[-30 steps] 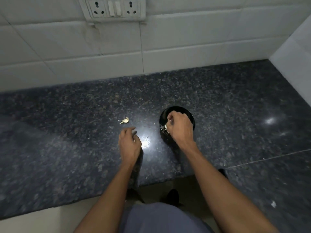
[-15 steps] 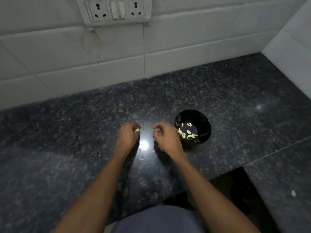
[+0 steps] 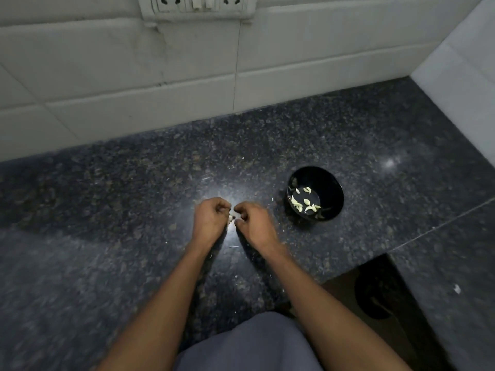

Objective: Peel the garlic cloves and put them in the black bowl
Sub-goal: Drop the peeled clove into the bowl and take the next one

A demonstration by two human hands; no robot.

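My left hand (image 3: 210, 219) and my right hand (image 3: 253, 223) meet knuckle to knuckle over the dark granite counter (image 3: 107, 210), fingers curled. Between them a small pale garlic clove (image 3: 230, 217) shows; my left hand pinches it, and my right fingertips sit right against it. The black bowl (image 3: 330, 196) stands to the right of my right hand, apart from it, with several peeled garlic cloves (image 3: 304, 202) lying inside.
White tiled wall (image 3: 187, 84) runs along the back with a socket plate (image 3: 197, 5) at the top. A side wall (image 3: 460, 57) closes the right. Small peel flakes (image 3: 234, 246) dot the counter. The counter's front edge has a cut-out (image 3: 375, 290) at lower right.
My right hand left the bowl and came left to meet my left hand. My left hand picked the clove off the counter. The view shifted, so the bowl now sits further right.
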